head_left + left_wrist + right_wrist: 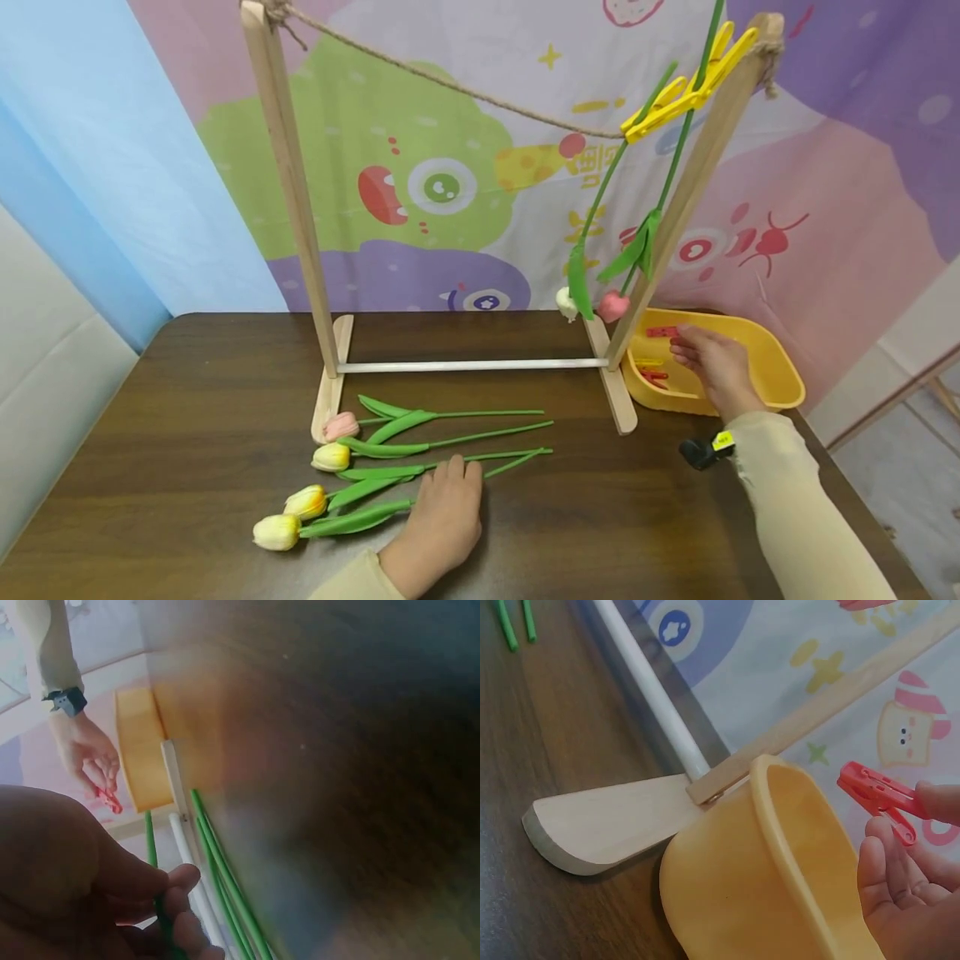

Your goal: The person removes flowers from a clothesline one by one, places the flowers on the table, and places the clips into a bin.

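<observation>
Printed cloth point(442, 92) backs the dark wooden counter point(180, 417); two hung tulips point(614, 306) dangle from yellow pegs point(663, 112) on the rope point(450, 86). We note the left hand point(446, 517), fingers clamped on a green stem point(152, 840) low among the loose tulips point(331, 457), and the right hand point(716, 367), fingers pinching a red peg point(877, 784) above the yellow tub point(783, 362). We judge the step as pairing flower with peg; next calls for raising the stem to the rope and squeezing the peg open.
</observation>
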